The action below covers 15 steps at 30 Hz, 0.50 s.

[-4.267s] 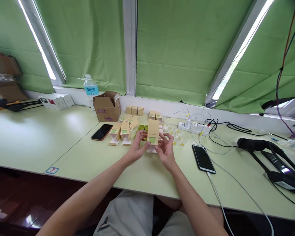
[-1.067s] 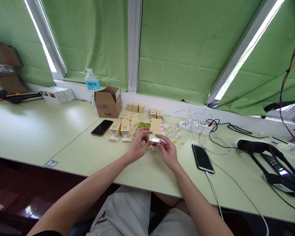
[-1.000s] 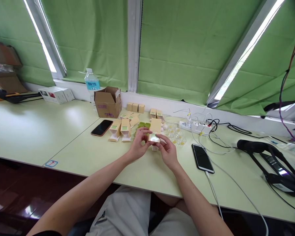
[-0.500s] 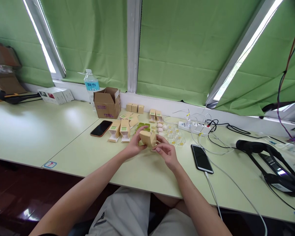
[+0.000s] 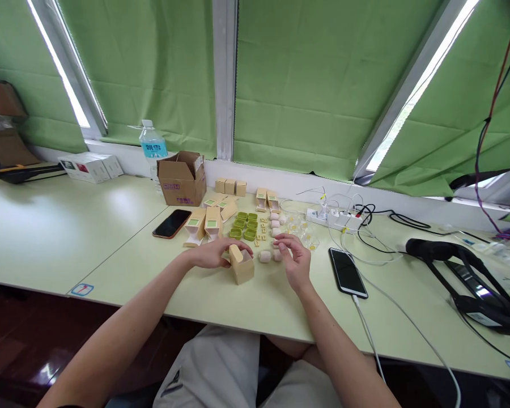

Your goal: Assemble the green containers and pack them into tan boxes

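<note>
My left hand [image 5: 215, 253] grips a small kraft cardboard box [image 5: 243, 271] that stands on the table with its top flap up. Its fingers pass behind the box and are partly hidden. To the right, my right hand [image 5: 296, 258] hovers with fingers loosely bent and apart, holding nothing that I can see. Beside it lie pale pinkish cylinders [image 5: 264, 256]. Beyond the hands are several small green square trays [image 5: 250, 234], tiny yellow pieces [image 5: 263, 229] and clear plastic pieces with yellow centres [image 5: 302, 226]. Opened kraft boxes [image 5: 213, 222] lie behind my left hand.
A brown carton [image 5: 181, 180] and a water bottle [image 5: 153, 144] stand at the back left, near a dark phone [image 5: 172, 223]. Closed small boxes [image 5: 230, 187] line the wall. On the right are a charging phone [image 5: 347, 273], a power strip [image 5: 344, 218], cables and a black headset [image 5: 463, 283].
The small box has come down from between both hands onto the table, moving left with my left hand. My right hand has let go of it and moved slightly right.
</note>
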### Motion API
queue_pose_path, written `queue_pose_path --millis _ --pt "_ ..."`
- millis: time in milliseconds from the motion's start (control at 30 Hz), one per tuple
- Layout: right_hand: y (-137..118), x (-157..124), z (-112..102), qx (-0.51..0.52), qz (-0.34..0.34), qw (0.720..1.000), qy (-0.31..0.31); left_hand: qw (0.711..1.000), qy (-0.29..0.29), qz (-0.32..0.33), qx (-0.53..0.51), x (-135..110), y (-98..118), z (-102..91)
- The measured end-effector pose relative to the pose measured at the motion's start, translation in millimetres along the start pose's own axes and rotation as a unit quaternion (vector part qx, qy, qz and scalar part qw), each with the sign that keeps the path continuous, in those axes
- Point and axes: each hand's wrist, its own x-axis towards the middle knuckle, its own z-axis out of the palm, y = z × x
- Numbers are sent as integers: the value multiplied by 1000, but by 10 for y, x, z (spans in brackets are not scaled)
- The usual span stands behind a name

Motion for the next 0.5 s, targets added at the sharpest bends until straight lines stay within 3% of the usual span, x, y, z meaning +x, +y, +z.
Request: queue_pose_path --millis 67,133,200,267,367,500 --pt "-3 -6 2 -14 -3 1000 -2 1000 23 19 -3 6 -17 24" --pt "-6 -9 0 -28 -7 1000 3 995 90 29 6 6 -53 19" --pt "-4 -8 -1 -40 -11 999 11 983 176 3 54 -3 -94 -10" --pt "1 -5 -1 -52 -15 998 16 964 221 -56 139 -12 -130 -29" --pt "10 -2 2 -65 -17 997 24 938 207 -119 253 -4 -183 16" --pt "13 1 -1 -77 -21 996 29 919 183 -128 326 46 -261 191"
